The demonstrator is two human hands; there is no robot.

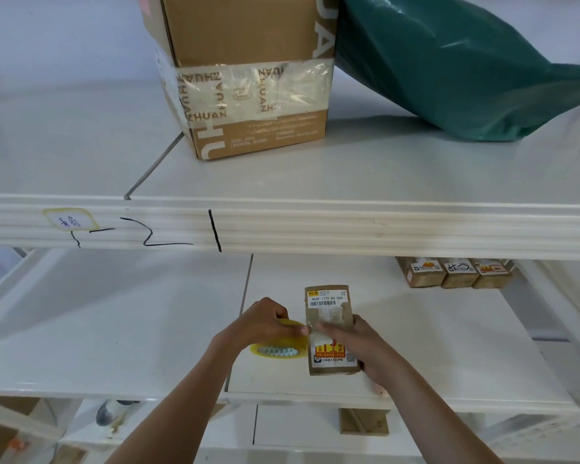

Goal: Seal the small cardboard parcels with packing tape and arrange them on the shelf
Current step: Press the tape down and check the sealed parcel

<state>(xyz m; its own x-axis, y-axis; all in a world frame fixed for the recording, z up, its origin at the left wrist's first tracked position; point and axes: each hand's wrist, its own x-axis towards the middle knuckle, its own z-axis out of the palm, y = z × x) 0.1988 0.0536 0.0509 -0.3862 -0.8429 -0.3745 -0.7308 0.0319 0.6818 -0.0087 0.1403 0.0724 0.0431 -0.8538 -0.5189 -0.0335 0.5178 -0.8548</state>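
A small cardboard parcel [330, 313] with printed labels lies flat on the middle shelf [148, 329]. My right hand [355, 343] grips its right side, the thumb lying across the top face. My left hand [268, 324] holds a yellow roll of packing tape [277, 349] just left of the parcel, its fingertips touching the parcel's left edge where a clear strip of tape crosses. Three more small parcels [456, 272] stand in a row at the back right of the same shelf.
On the upper shelf [315, 222] stand a large taped cardboard box [248, 78] and a green plastic bag [449, 68]. The lower shelf holds a small brown box [364, 421] and a dark object [114, 411]. Black marker lines cross the upper shelf's front edge.
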